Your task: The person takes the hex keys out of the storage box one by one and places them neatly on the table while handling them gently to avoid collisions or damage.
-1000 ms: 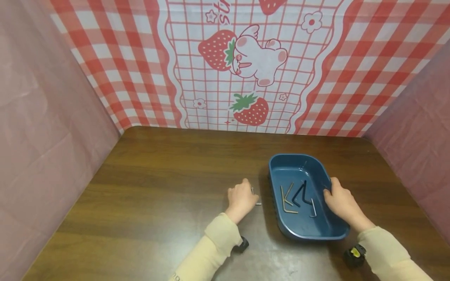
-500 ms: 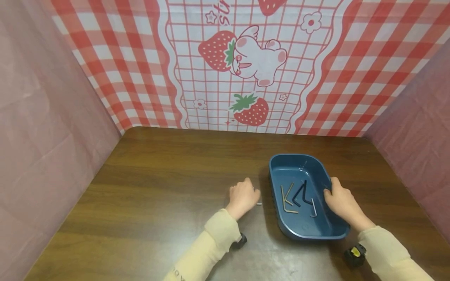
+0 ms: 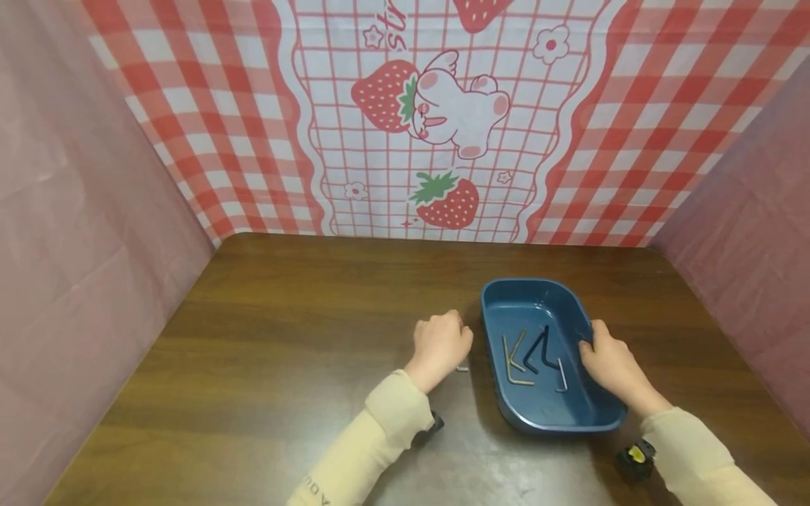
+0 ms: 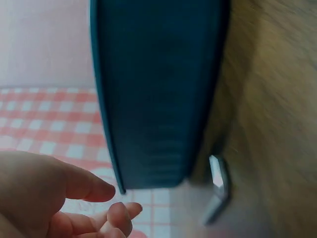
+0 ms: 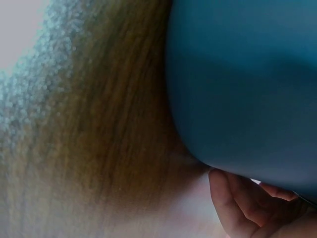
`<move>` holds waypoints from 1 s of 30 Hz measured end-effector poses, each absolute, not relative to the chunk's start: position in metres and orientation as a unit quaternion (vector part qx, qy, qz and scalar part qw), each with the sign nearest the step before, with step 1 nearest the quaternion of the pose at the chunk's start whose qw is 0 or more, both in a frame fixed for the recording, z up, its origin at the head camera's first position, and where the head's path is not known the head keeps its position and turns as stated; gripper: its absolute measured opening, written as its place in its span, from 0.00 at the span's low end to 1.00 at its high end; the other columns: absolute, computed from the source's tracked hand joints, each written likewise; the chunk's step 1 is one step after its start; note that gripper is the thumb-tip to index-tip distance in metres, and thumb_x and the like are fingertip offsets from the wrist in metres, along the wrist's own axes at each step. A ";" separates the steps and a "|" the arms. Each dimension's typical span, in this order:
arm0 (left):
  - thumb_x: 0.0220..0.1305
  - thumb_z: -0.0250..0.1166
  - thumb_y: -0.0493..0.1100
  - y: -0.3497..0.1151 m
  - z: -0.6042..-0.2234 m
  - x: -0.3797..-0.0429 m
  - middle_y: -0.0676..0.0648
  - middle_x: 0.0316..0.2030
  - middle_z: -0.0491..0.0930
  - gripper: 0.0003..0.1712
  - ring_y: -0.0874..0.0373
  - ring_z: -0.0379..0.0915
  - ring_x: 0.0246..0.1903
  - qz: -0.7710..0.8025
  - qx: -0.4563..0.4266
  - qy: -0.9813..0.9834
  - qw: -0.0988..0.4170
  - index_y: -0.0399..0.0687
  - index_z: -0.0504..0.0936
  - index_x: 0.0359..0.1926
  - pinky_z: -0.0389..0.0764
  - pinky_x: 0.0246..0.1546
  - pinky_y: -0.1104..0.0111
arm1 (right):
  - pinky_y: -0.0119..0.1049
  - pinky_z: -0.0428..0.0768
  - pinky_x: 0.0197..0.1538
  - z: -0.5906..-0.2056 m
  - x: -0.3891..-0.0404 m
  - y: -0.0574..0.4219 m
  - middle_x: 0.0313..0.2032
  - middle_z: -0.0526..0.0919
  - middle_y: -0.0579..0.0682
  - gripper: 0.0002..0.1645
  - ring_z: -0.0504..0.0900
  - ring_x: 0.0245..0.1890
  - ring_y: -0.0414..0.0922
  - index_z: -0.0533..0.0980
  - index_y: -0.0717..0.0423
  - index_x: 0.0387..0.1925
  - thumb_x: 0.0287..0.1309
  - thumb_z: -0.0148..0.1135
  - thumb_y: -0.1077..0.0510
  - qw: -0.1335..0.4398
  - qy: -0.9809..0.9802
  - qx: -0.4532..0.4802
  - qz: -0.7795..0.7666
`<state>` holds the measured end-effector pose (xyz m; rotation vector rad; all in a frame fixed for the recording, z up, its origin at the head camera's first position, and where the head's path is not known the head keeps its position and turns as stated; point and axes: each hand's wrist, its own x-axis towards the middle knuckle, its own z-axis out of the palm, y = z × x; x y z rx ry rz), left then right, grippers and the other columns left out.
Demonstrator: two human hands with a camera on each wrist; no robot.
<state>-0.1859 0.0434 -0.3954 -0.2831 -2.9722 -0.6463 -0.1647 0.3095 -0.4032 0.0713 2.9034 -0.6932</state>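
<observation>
My left hand (image 3: 441, 346) hovers left of the blue plastic tray (image 3: 538, 419), close over a silver hex key (image 3: 463, 369) on the table. In the left wrist view the thumb and fingers (image 4: 91, 187) are loosely bent and apart, with nothing between them. Beside the tray's outer wall lies the bent hex key (image 4: 220, 181). At the tray's right side my right hand (image 3: 615, 362) grips the rim, thumb on the inner side and fingers outside. Inside the tray are a brass-coloured hex key (image 3: 508, 365), a black hex key (image 3: 547, 351) and a silver hex key (image 3: 560, 376), among several.
The brown wood-grain table (image 3: 272, 330) extends to the left of the tray. Behind it hangs a red checked cloth (image 3: 221, 140) with strawberries, and pink cloth (image 3: 82, 232) closes off the sides.
My left hand has shifted slightly right and away from me, covering more of the hex key beneath it. The head view has tilted a little. My right hand keeps its grip on the tray.
</observation>
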 end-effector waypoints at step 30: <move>0.55 0.60 0.51 0.171 -0.353 -0.159 0.58 0.22 0.77 0.05 0.65 0.70 0.22 -0.078 -0.315 -0.944 -0.059 0.63 0.79 0.24 0.70 0.24 0.68 | 0.48 0.74 0.29 -0.401 -0.164 0.312 0.40 0.72 0.76 0.31 0.77 0.32 0.60 0.52 0.75 0.56 0.60 0.43 0.55 0.063 0.971 0.004 -0.230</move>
